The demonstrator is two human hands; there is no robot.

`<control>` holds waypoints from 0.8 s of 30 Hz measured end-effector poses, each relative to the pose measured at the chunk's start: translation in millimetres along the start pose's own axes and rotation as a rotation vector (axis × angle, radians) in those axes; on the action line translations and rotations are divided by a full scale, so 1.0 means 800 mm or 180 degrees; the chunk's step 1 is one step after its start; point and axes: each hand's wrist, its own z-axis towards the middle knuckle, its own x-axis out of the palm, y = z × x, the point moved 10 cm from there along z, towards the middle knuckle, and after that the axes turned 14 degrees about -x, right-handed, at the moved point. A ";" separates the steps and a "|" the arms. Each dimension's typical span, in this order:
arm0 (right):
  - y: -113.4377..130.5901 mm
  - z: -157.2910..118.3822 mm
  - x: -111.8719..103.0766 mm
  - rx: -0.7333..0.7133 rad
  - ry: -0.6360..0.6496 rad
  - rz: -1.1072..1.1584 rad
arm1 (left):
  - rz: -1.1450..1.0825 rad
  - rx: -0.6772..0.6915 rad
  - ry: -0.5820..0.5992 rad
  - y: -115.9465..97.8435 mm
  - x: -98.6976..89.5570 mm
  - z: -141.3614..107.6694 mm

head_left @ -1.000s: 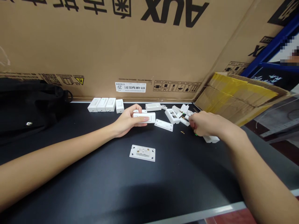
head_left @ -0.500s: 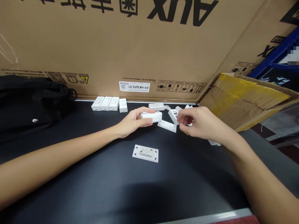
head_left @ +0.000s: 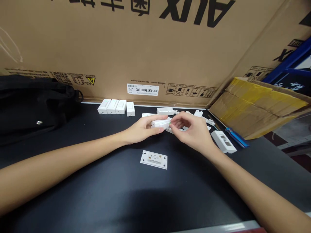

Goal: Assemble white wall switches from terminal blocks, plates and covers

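White rectangular plastic housing [head_left: 160,123]: held just above the table between both hands, in front of the scattered parts.
Left hand [head_left: 142,130]: half closed, fingers curled around the housing's left end.
Right hand [head_left: 190,130]: partly closed, fingertips pinching the housing's right end.
Loose white plastic pieces [head_left: 198,115]: scattered just behind and beneath the hands.
Flat white faceplate with brass contacts [head_left: 154,159]: lying just in front of the hands.
Risk: if either grip slips, the housing could drop onto the loose pieces and scatter them; a careless wrist could also knock them.
Right side: open white plastic frame [head_left: 223,141] and blue-handled tool [head_left: 236,137] lie near the right forearm, so a wide sweep could catch them.
Back edge: black work table [head_left: 194,191] ends at a brown cardboard box wall [head_left: 136,48], limiting room behind the parts.
Room: the black surface extends toward the person, past the faceplate.
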 end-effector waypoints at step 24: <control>-0.009 -0.001 0.005 0.0266 0.0064 0.0077 | 0.0699 0.0001 -0.0300 -0.010 0.000 -0.004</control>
